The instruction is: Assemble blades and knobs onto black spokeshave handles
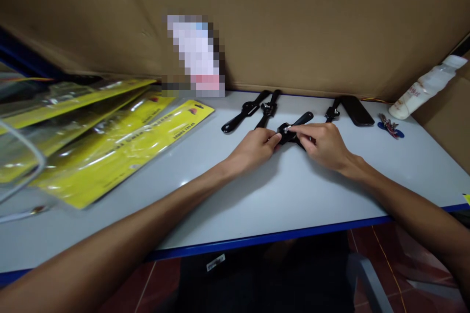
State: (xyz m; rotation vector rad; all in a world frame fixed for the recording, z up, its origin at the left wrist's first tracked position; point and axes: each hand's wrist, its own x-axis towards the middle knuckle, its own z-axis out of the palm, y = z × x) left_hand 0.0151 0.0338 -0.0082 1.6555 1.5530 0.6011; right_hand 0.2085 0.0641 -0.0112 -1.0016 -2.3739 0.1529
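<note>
A black watch (pixel 293 132) is held on the tabletop (pixel 257 195) between both hands. The left hand (pixel 255 149) is closed on its near-left side, thumb and forefinger pinched against the case. The right hand (pixel 325 144) is closed over the other side, its fingertips (pixel 293 129) pressed on a small bright part at the case; whether that part is a pin, a buckle or a tool tip cannot be told. One strap end (pixel 306 117) projects beyond the hands on the far side. Risks are judged as follows. The bright part is small and held only at the fingertips, so a slip could let it spring off and be lost on the pale surface or over the near edge, just short of the wrists. The case is steadied by a light pinch only, so a push from the right hand could turn it or slide it out toward the left. Two more watches (pixel 253 110) lie just beyond the left hand and could be knocked or mixed up by a sideways sweep. A dark strap piece (pixel 352 110) and a bunch of keys (pixel 390 127) lie beyond and to the outside of the right hand, within elbow reach. Glossy yellow packets (pixel 121 142) are stacked well outside the left forearm and could slide if nudged. A white bottle (pixel 426 88) leans against the cardboard far outside the right hand and could topple.
</note>
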